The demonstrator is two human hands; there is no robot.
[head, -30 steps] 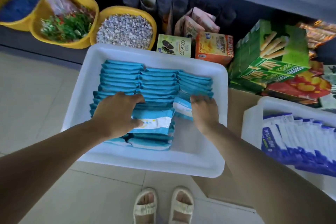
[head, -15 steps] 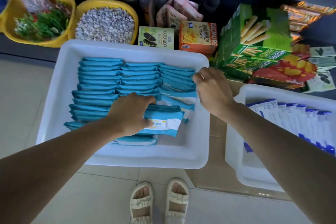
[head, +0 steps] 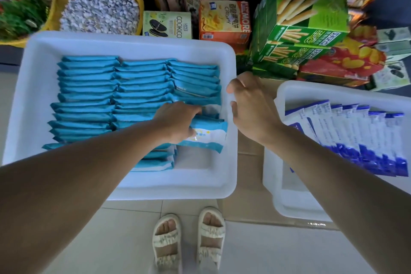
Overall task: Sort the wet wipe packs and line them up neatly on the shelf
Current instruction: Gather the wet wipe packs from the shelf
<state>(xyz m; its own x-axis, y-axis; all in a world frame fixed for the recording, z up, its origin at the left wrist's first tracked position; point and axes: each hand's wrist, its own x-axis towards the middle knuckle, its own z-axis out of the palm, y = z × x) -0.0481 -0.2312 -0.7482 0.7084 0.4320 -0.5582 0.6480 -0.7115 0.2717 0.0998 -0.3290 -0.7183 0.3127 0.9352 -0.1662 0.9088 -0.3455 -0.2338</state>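
Note:
A white tray (head: pixel 133 42) holds three rows of teal wet wipe packs (head: pixel 89 87) standing on edge. My left hand (head: pixel 175 122) grips one teal-and-white pack (head: pixel 209 135) at the front of the right-hand row, tilted so its face shows. My right hand (head: pixel 251 109) hovers over the tray's right rim with loosely curled fingers and holds nothing. To the right, a second white tray (head: pixel 295 204) carries a row of white-and-blue wipe packs (head: pixel 360 138).
Yellow bowls of pale seeds (head: pixel 97 6) and green bits (head: pixel 20 11) stand at the back left. Snack boxes, a cookie box (head: pixel 166 24), an orange box (head: pixel 224 20) and green stick boxes (head: pixel 298 26) crowd the back. My sandalled feet (head: pixel 189 238) stand on the tile floor.
My right hand left the teal packs and moved right, above the tray's rim. My left hand slid right along the rows with the tilted pack. The view shifted right and closer.

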